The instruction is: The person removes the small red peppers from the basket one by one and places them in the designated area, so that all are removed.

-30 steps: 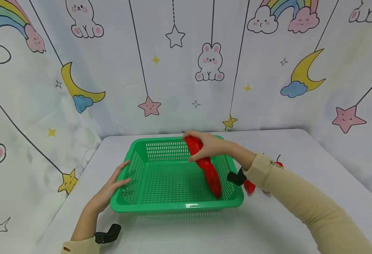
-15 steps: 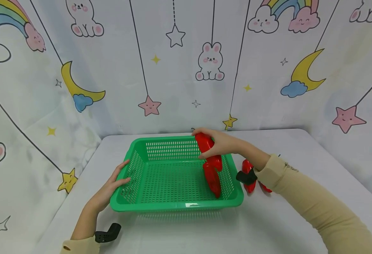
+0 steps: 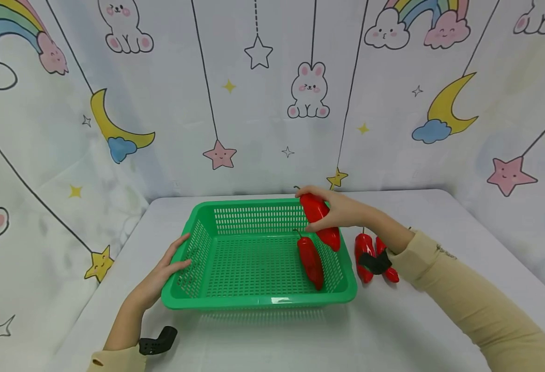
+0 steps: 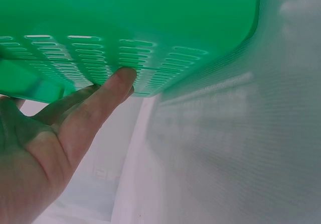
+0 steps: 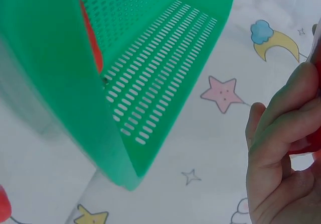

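My right hand (image 3: 339, 207) grips a red chili pepper (image 3: 316, 210) above the right back part of a green plastic basket (image 3: 258, 301). In the right wrist view, the curled fingers (image 5: 281, 118) partly hide that pepper. A second red chili pepper (image 3: 311, 263) lies inside the basket near its right wall, its stem toward the back. My left hand (image 3: 158, 276) touches the basket's left side with fairly straight fingers. In the left wrist view, my left hand (image 4: 55, 143) has a fingertip against the slotted outer wall (image 4: 165, 58).
To the right of the basket, two more red chili peppers lie on the white table (image 3: 272, 346): one red chili pepper (image 3: 364, 245) close to the rim, another red chili pepper (image 3: 392, 274) partly behind my wrist strap (image 3: 376, 263). A printed curtain (image 3: 170, 103) hangs behind.
My right hand has moved to the right with its chili pepper, away from the one lying in the basket. More of the table peppers shows. My left hand stays in place.
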`<state>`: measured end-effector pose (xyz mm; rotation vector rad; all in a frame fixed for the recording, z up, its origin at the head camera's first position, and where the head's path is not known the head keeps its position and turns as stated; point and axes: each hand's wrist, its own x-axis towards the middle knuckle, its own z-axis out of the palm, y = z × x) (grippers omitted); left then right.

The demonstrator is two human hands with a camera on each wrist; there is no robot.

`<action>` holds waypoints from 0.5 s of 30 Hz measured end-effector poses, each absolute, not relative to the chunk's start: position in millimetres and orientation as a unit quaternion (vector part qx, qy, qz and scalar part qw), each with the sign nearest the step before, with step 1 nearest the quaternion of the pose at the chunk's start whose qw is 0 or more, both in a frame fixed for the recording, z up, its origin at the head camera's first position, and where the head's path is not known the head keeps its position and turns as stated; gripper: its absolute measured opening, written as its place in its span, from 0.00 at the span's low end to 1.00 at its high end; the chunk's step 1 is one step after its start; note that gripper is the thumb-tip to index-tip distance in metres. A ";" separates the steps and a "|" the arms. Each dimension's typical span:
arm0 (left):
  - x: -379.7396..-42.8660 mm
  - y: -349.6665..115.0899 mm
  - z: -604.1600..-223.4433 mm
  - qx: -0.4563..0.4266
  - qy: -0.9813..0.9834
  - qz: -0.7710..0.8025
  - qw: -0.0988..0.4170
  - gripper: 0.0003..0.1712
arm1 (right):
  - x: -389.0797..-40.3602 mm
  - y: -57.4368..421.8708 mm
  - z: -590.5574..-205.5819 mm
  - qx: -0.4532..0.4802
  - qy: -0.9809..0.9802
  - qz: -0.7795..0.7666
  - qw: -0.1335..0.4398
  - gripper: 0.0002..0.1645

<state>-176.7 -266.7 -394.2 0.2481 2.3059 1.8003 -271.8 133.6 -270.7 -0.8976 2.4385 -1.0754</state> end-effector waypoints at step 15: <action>-177.5 -266.7 -395.7 0.084 0.781 0.611 0.102 0.37 | -271.6 164.2 -274.1 -0.294 0.855 -0.401 0.150 0.43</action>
